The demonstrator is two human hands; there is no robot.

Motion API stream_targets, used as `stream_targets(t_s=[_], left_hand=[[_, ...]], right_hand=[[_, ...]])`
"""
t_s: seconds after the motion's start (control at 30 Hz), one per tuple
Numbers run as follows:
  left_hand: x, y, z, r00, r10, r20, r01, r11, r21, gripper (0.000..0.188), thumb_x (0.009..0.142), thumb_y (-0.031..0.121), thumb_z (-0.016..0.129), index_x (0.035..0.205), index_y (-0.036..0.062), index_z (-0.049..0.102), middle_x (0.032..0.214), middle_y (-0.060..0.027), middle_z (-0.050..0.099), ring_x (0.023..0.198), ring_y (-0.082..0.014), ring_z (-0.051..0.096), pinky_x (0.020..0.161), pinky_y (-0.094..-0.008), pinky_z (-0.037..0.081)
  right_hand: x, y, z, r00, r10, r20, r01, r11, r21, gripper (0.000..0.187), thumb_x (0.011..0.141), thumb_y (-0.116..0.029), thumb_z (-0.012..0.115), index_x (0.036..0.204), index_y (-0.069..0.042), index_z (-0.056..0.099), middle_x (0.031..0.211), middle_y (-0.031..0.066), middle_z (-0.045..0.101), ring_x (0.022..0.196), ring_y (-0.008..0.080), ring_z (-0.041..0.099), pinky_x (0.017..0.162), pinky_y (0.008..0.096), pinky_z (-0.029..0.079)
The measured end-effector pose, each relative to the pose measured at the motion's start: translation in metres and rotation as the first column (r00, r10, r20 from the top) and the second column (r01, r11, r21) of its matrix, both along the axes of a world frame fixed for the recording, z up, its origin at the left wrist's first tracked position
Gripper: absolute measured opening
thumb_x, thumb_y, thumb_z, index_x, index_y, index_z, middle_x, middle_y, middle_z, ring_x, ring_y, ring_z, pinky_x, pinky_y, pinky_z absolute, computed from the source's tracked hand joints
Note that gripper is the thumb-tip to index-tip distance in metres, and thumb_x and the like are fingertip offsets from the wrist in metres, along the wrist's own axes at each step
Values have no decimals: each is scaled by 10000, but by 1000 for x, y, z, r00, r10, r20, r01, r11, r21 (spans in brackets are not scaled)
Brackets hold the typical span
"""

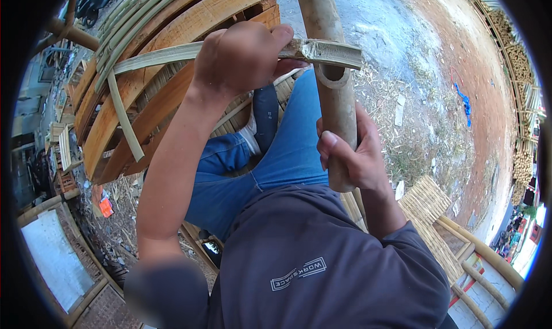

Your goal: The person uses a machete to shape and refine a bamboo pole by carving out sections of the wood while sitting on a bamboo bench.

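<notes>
My left hand [236,59] is closed around a split length of bamboo [339,53], its hollow side showing at the right end. That end lies across a thick bamboo pole [322,13], just above a round hole [332,75] cut in the pole. My right hand [359,151] wraps round the same pole below the hole, thumb laid over its front. Leftward of my left hand, a pale bamboo strip [155,59] runs on in line and looks like part of the same piece. Whether the split bamboo touches the pole I cannot tell.
Curved wooden slats [149,41] with several thin bamboo rods [135,13] lie at the upper left. A short bamboo piece [125,116] hangs over them. A woven bamboo panel [425,199] is at the right. Shavings litter the ground, with a blue scrap [464,105] farther off.
</notes>
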State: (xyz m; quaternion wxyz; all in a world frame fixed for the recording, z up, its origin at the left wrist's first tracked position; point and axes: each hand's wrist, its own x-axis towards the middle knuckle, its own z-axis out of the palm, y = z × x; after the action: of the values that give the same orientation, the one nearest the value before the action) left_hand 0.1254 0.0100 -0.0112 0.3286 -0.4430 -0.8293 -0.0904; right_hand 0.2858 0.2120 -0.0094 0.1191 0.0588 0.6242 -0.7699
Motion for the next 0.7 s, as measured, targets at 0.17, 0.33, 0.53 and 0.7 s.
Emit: stream_targets(t_s=[0.17, 0.33, 0.53, 0.7], left_hand=[[2, -1, -8, 998, -17, 59, 18, 1000, -13, 470, 907, 569, 612, 898, 99, 598, 658, -34, 551, 574, -221, 617, 516, -351, 503], [6, 1, 1, 991, 12, 130, -11, 1000, -11, 559, 949, 623, 516, 885, 75, 606, 650, -47, 549, 589, -234, 619, 510, -352, 488], [-2, -4, 3, 972, -87, 220, 79, 996, 47, 654, 949, 682, 452, 860, 50, 593, 640, -83, 558, 561, -278, 611, 482, -372, 465], [1, -2, 8, 981, -44, 190, 43, 999, 10, 669, 921, 704, 473, 825, 51, 585, 617, -83, 541, 537, -280, 605, 478, -368, 469]], right_hand=[[-8, -4, -17, 999, -15, 44, 28, 953, -303, 499, 909, -169, 713, 1296, -27, 431, 858, 49, 582, 630, 143, 614, 527, 298, 526], [-24, -5, -27, 999, 18, 30, -10, 965, -260, 560, 881, -131, 731, 1337, -33, 421, 839, 55, 593, 639, 148, 625, 532, 301, 527], [-38, -10, -25, 998, -5, -59, -12, 956, -293, 633, 810, -192, 764, 1291, -5, 398, 805, 103, 559, 565, 153, 579, 515, 297, 517], [-46, 10, -28, 975, 215, 61, -123, 745, -656, 616, 785, -70, 784, 1304, -16, 457, 814, 100, 620, 562, 130, 584, 501, 295, 493]])
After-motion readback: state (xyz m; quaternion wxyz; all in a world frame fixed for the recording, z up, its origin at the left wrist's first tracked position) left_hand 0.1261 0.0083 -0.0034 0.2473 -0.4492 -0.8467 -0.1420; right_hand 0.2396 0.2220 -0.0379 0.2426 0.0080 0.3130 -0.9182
